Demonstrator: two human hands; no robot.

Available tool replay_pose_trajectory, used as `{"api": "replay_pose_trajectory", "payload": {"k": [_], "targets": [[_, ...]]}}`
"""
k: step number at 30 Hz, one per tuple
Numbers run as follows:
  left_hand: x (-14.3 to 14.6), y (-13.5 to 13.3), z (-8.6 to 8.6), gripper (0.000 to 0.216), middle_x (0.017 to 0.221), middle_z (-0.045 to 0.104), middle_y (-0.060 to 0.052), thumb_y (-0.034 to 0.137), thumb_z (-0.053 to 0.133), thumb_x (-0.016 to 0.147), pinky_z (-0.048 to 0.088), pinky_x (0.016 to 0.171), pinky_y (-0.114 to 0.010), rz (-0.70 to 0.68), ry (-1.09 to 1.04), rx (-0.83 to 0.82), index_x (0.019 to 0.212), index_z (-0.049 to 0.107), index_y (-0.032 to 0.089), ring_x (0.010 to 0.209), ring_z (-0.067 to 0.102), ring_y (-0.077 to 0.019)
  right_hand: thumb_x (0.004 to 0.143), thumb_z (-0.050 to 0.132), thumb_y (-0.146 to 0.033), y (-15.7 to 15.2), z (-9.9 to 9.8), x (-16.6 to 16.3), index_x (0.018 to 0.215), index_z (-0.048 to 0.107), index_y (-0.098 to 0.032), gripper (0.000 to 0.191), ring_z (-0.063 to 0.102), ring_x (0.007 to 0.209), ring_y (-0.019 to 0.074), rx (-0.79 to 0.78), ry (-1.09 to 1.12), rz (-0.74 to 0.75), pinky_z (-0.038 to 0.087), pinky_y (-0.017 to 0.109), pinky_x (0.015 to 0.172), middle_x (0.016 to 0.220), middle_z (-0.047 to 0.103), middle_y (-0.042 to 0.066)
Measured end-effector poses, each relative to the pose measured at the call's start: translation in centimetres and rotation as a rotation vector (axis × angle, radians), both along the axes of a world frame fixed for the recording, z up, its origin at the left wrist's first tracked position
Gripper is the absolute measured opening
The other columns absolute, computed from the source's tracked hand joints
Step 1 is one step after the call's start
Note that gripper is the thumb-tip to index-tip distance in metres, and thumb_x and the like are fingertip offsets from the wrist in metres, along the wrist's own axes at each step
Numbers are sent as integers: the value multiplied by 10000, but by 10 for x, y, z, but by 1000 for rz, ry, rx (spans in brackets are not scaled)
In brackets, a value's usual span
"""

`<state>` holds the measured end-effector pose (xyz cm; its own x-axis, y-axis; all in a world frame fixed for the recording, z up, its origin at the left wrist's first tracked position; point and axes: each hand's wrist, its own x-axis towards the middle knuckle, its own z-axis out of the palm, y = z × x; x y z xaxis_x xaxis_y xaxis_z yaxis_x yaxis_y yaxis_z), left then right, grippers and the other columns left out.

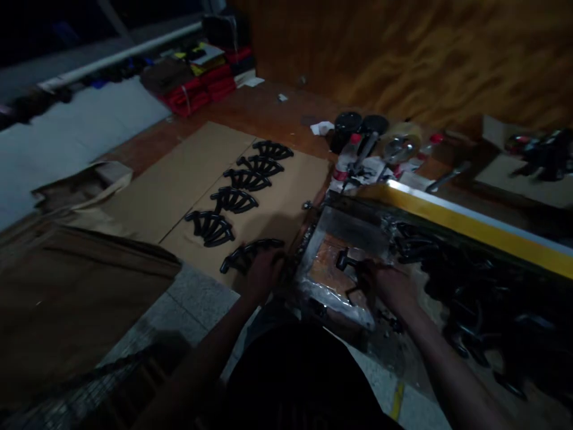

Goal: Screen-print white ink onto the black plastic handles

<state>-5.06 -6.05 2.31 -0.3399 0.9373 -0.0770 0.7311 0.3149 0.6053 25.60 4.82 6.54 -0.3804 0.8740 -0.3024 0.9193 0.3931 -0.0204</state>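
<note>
The scene is dim. My left hand (264, 272) rests on the brown cardboard sheet (179, 179), its fingers closed on the nearest fan-shaped bundle of curved black parts (250, 251). Several more such bundles (235, 200) lie in a row running away from me across the cardboard. My right hand (385, 283) lies over a small flat plate covered in clear tape (331, 275), gripping a black curved part (347, 263) that sits on it.
A yellow-edged frame (470, 224) runs to the right, with a heap of loose black parts (483, 298) below it. Black jars (358, 125), a tape roll (403, 140) and bottles stand behind. Brown paper (67, 269) lies at left; red stacks (201, 89) sit far back.
</note>
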Motion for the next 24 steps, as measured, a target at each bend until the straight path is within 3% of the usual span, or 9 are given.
{"api": "replay_pose_trajectory", "payload": {"k": [2, 5, 8, 13, 16, 19, 24], "targets": [[-11, -28, -24, 429, 1338, 609, -148, 316, 514, 908, 411, 1051, -468, 106, 163, -86, 1299, 596, 160, 1233, 537, -305, 957, 477, -334, -1, 4, -20, 1124, 703, -251, 294, 679, 919, 275, 45, 82, 66, 479, 360, 755, 1081, 725, 115], [-12, -51, -41, 496, 1452, 518, -140, 386, 523, 906, 371, 1067, -535, 246, 326, -157, 1364, 555, 200, 1309, 456, -347, 968, 483, -314, -6, 5, -74, 1044, 733, -252, 269, 646, 996, 245, -21, 294, 313, 470, 344, 852, 1082, 725, 74], [-5, -48, -46, 581, 1524, 439, -124, 464, 534, 896, 346, 1082, -556, 269, 348, -166, 1428, 494, 233, 1375, 374, -364, 970, 510, -305, -8, -3, -140, 1088, 721, -216, 258, 610, 1048, 226, -88, 375, 517, 442, 336, 940, 1070, 719, 74], [0, -22, -51, 634, 1550, 395, -140, 492, 553, 885, 341, 1073, -596, 315, 287, -214, 1460, 459, 244, 1404, 316, -415, 985, 480, -417, -4, -32, -220, 1097, 718, -229, 324, 635, 1056, 218, -195, 203, 552, 463, 331, 916, 1092, 721, 85], [-2, -12, -55, 629, 1539, 406, -163, 446, 546, 898, 314, 1077, -639, 347, 288, -262, 1477, 436, 229, 1408, 308, -441, 983, 456, -478, -2, -48, -235, 1070, 730, -220, 387, 674, 980, 224, -249, 155, 539, 496, 316, 832, 1038, 736, 99], [-5, -10, -51, 571, 1518, 436, -168, 391, 551, 900, 324, 1067, -658, 334, 294, -305, 1445, 487, 234, 1396, 341, -441, 984, 466, -453, -4, -57, -234, 1080, 736, -203, 381, 675, 989, 233, -281, 217, 545, 498, 325, 861, 1017, 738, 107], [-20, -8, -30, 536, 1526, 423, -176, 346, 604, 870, 299, 1087, -674, 240, 383, -245, 1388, 558, 216, 1377, 377, -450, 946, 558, -371, -7, -58, -217, 1212, 679, -192, 342, 623, 1102, 230, -250, 462, 482, 487, 346, 965, 1161, 687, 114]]}}
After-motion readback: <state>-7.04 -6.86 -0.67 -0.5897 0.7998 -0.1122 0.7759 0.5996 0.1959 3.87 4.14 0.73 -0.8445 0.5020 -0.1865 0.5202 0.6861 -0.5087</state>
